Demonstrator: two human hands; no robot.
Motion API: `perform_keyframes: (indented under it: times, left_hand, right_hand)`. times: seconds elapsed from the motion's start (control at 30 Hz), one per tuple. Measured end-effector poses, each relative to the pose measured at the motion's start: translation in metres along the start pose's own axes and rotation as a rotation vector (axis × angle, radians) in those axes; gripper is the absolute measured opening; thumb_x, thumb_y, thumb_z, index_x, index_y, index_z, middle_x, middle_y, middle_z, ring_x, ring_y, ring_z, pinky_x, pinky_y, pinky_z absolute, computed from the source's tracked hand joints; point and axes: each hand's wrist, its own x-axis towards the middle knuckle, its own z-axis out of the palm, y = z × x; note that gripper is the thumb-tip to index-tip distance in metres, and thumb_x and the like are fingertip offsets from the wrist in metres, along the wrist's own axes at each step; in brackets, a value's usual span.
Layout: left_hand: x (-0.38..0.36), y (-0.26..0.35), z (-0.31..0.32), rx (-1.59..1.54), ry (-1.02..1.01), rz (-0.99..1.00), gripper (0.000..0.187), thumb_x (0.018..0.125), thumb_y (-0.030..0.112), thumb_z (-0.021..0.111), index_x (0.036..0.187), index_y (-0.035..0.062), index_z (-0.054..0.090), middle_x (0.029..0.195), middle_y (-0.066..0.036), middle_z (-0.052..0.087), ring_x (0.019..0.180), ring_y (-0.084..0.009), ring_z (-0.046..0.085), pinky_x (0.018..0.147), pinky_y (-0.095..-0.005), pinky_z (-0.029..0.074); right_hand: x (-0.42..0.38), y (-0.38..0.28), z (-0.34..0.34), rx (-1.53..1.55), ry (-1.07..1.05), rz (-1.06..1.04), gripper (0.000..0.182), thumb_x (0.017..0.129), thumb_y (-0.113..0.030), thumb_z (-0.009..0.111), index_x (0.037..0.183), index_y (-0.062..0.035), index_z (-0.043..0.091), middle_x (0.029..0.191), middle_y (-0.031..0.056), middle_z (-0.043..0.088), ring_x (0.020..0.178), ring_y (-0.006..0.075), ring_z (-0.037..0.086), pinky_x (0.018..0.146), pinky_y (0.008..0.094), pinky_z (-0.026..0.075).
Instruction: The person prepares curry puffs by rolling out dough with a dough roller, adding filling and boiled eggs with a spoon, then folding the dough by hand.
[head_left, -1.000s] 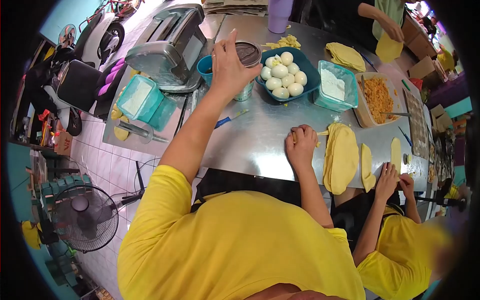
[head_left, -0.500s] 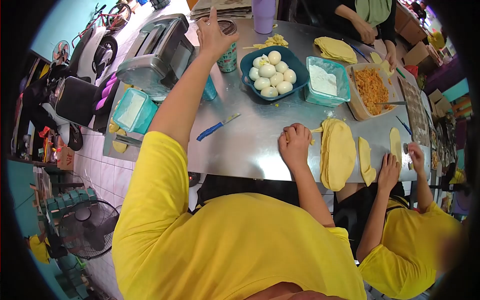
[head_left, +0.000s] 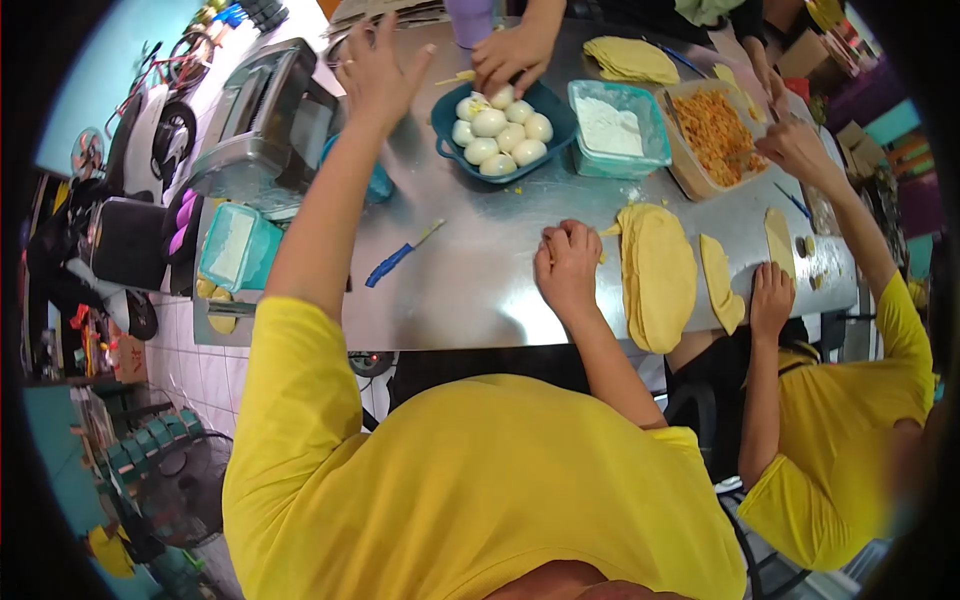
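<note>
My left hand (head_left: 385,80) is raised with fingers spread, holding nothing, between the metal machine (head_left: 265,120) and the blue bowl (head_left: 485,168) of peeled eggs. Curled on the steel table, my right hand (head_left: 570,265) has its fingers closed on a scrap of yellow dough, which shows only in part. Just right of it lies a stack of flat dough sheets (head_left: 658,280). A blue-handled knife (head_left: 390,264) rests on the table between my arms.
Across the table, a person's hand (head_left: 515,55) reaches into the eggs. A co-worker at right has one hand (head_left: 800,150) at the orange filling (head_left: 715,135), the other (head_left: 772,300) by a dough strip. A tub of white powder (head_left: 620,165) stands between bowl and filling.
My left hand has come off the patterned cup's lid, its fingers now spread; the cup no longer shows. The hand across has reached to the eggs, and the co-worker's hand has moved to the filling.
</note>
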Motion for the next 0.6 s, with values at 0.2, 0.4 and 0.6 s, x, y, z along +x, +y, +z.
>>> perform_keyframes:
  times: [0.2,0.4,0.6]
  left_hand:
    - [-0.109,0.102,-0.053,-0.428,-0.263,0.347,0.030,0.074,0.026,0.071,0.097,0.0093,0.063,0.098,-0.011,0.054,0.086,-0.0297,0.054,0.073,-0.0413,0.039]
    - [-0.132,0.104,-0.041,-0.425,-0.341,0.020,0.016,0.079,0.015,0.066,0.090,0.0044,0.064,0.092,-0.013,0.052,0.081,-0.0312,0.056,0.069,-0.0403,0.046]
    - [-0.118,0.085,-0.009,-0.424,-0.380,0.067,0.014,0.080,0.009,0.064,0.092,0.0024,0.063,0.093,-0.014,0.051,0.082,-0.0335,0.057,0.071,-0.0416,0.047]
  right_hand:
    - [-0.001,-0.012,-0.004,-0.311,0.173,0.042,0.024,0.074,-0.014,0.062,0.094,-0.0017,0.059,0.102,0.0174,0.051,0.102,0.0372,0.045,0.088,0.0511,0.032]
    - [-0.006,0.002,0.004,-0.207,0.025,0.038,0.016,0.068,-0.013,0.064,0.079,-0.0045,0.056,0.090,0.0140,0.051,0.093,0.0333,0.047,0.082,0.0465,0.037]
    - [-0.007,-0.002,-0.004,0.259,-0.123,-0.372,0.013,0.064,-0.002,0.063,0.072,-0.0050,0.053,0.076,0.0095,0.047,0.077,0.0296,0.048,0.073,0.0418,0.041]
